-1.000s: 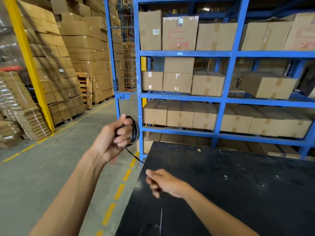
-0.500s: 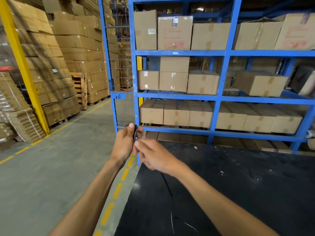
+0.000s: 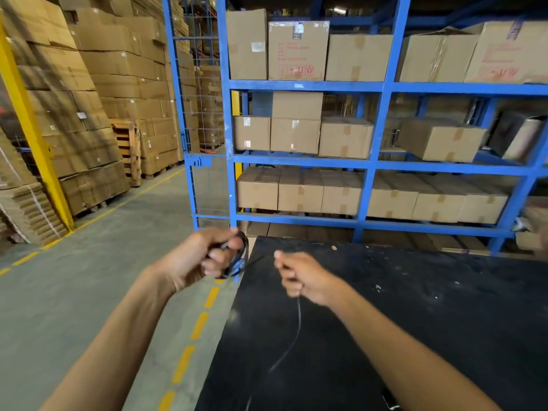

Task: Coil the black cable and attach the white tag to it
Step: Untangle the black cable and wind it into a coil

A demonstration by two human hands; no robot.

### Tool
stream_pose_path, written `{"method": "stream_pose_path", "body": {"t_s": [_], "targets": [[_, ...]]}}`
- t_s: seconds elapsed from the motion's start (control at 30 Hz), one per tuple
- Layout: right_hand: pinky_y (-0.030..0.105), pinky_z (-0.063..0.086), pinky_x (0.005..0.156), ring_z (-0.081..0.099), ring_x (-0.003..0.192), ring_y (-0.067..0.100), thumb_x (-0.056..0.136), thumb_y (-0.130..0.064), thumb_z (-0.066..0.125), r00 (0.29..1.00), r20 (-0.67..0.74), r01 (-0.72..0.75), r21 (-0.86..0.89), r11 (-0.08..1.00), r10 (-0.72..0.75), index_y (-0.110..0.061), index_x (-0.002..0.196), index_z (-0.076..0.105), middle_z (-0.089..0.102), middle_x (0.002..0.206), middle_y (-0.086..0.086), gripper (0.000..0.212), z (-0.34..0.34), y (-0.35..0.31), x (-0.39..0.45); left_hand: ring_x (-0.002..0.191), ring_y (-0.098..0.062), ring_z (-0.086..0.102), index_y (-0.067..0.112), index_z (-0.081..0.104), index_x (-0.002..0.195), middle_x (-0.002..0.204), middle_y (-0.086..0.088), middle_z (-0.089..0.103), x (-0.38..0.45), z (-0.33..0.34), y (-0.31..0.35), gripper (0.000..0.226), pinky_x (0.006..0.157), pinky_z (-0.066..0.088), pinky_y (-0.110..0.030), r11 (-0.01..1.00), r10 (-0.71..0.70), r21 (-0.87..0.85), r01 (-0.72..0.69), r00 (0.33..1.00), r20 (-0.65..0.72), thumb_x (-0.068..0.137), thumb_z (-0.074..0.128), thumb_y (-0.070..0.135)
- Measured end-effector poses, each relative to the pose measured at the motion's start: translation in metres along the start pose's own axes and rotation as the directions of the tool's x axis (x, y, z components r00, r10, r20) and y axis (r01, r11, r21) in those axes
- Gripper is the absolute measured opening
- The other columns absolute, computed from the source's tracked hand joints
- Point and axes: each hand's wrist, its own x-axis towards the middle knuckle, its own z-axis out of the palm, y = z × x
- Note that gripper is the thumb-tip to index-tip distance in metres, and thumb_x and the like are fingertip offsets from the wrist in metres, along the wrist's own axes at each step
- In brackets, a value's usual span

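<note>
**Warehouse bench: cable partly coiled, both hands engaged**

Warehouse racking fills the far side of the scene: a blue steel shelf unit [image 3: 382, 161] loaded with taped cardboard boxes [image 3: 299, 191] on several levels. Stacked cartons on pallets [image 3: 98, 114] stand at far left behind a yellow post [image 3: 32, 134]. A grey concrete floor [image 3: 89, 292] with a dashed yellow line runs along the left.

A black worktable [image 3: 415, 321] occupies the near right; its surface shows light specks and scuffs.

The left hand [image 3: 201, 256] is held above the floor, just off the table's left edge. Its fingers are clenched around several loops of the black cable [image 3: 241, 259], which form a small coil hanging at the right side of the fist.

From the coil, a single strand runs right to the right hand [image 3: 299, 277], held above the table. Its fingers are curled closed on that strand. Below the right hand, the free length of cable drops and trails toward the near edge of the table.

Both hands are motion-blurred. Finer grip detail cannot be determined.
</note>
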Motion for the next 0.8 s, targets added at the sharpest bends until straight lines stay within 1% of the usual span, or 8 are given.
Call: {"method": "stream_pose_path", "body": {"t_s": [0.07, 0.13, 0.33, 0.4, 0.47, 0.57, 0.67, 0.8], "targets": [[0.025, 0.020, 0.043, 0.024, 0.043, 0.010, 0.105, -0.036, 0.045, 0.998, 0.008, 0.067, -0.001, 0.998, -0.067, -0.016, 0.078, 0.050, 0.027, 0.058, -0.005, 0.033, -0.006, -0.042, -0.001, 0.038, -0.005, 0.014, 0.017, 0.044, 0.067, 0.048, 0.009, 0.024, 0.007, 0.004, -0.022, 0.037, 0.034, 0.013, -0.016, 0.961, -0.009, 0.276, 0.028, 0.997, -0.071, 0.101, 0.033, 0.027], [0.027, 0.015, 0.044, 0.021, 0.042, 0.010, 0.106, -0.038, 0.042, 0.985, 0.033, 0.173, -0.089, 0.981, -0.171, -0.017, 0.079, 0.051, 0.028, 0.056, -0.005, 0.036, 0.004, -0.072, -0.008, 0.041, -0.009, 0.018, 0.016, 0.048, 0.069, 0.045, 0.010, 0.030, 0.018, 0.003, -0.038, 0.039, 0.039, 0.018, -0.019, 0.901, 0.115, 0.432, -0.034, 0.980, -0.162, 0.102, 0.034, 0.031], [0.008, 0.028, 0.042, 0.036, 0.037, -0.002, 0.108, -0.021, 0.036, 0.909, 0.160, 0.416, -0.408, 0.812, -0.385, -0.016, 0.075, 0.051, 0.041, 0.040, -0.015, 0.037, 0.072, -0.057, -0.033, 0.047, -0.004, 0.044, 0.014, 0.064, 0.076, 0.050, 0.010, 0.049, 0.037, 0.000, -0.035, 0.044, 0.047, 0.039, -0.016, 0.829, 0.506, 0.446, -0.336, 0.792, -0.343, 0.103, 0.033, 0.029], [0.010, 0.030, 0.048, 0.038, 0.042, -0.003, 0.108, -0.019, 0.037, 0.906, 0.155, 0.420, -0.435, 0.796, -0.393, -0.013, 0.077, 0.053, 0.043, 0.046, -0.013, 0.035, 0.084, -0.032, -0.036, 0.049, -0.007, 0.043, 0.012, 0.063, 0.087, 0.053, 0.010, 0.052, 0.041, 0.001, -0.023, 0.043, 0.048, 0.037, -0.018, 0.880, 0.474, 0.257, -0.400, 0.788, -0.394, 0.103, 0.028, 0.029], [0.014, 0.030, 0.049, 0.036, 0.044, -0.001, 0.109, -0.023, 0.036, 0.912, 0.170, 0.411, -0.397, 0.820, -0.374, -0.012, 0.079, 0.052, 0.038, 0.055, -0.009, 0.035, 0.087, -0.005, -0.037, 0.051, -0.012, 0.038, 0.014, 0.055, 0.084, 0.055, 0.009, 0.049, 0.039, 0.001, -0.007, 0.037, 0.052, 0.032, -0.022, 0.891, 0.398, -0.066, -0.450, 0.842, -0.363, 0.103, 0.026, 0.028], [0.019, 0.021, 0.042, 0.023, 0.042, 0.004, 0.108, -0.037, 0.034, 0.940, 0.275, 0.274, -0.251, 0.929, -0.203, -0.019, 0.075, 0.046, 0.028, 0.059, -0.003, 0.040, 0.081, 0.032, -0.034, 0.053, -0.014, 0.043, 0.016, 0.048, 0.079, 0.059, 0.004, 0.047, 0.026, -0.001, 0.014, 0.033, 0.059, 0.037, -0.026, 0.845, 0.351, -0.325, -0.424, 0.899, -0.260, 0.103, 0.027, 0.028], [0.028, 0.017, 0.046, 0.020, 0.045, 0.011, 0.105, -0.046, 0.038, 0.955, 0.282, 0.166, -0.247, 0.955, -0.093, -0.022, 0.069, 0.047, 0.027, 0.060, -0.002, 0.044, 0.057, 0.050, -0.020, 0.042, -0.010, 0.024, 0.018, 0.048, 0.077, 0.052, 0.008, 0.037, 0.008, -0.002, 0.026, 0.027, 0.045, 0.032, -0.021, 0.911, 0.247, -0.322, -0.259, 0.966, -0.079, 0.098, 0.036, 0.029], [0.026, 0.024, 0.045, 0.026, 0.041, 0.010, 0.100, -0.049, 0.050, 0.994, 0.072, 0.096, -0.202, 0.975, -0.083, -0.020, 0.069, 0.049, 0.032, 0.053, -0.010, 0.042, 0.010, 0.024, 0.001, 0.040, -0.007, 0.009, 0.019, 0.051, 0.068, 0.048, 0.009, 0.027, -0.005, 0.003, 0.018, 0.028, 0.039, 0.011, -0.020, 0.997, 0.073, -0.031, -0.073, 0.997, 0.025, 0.092, 0.045, 0.033]]}}
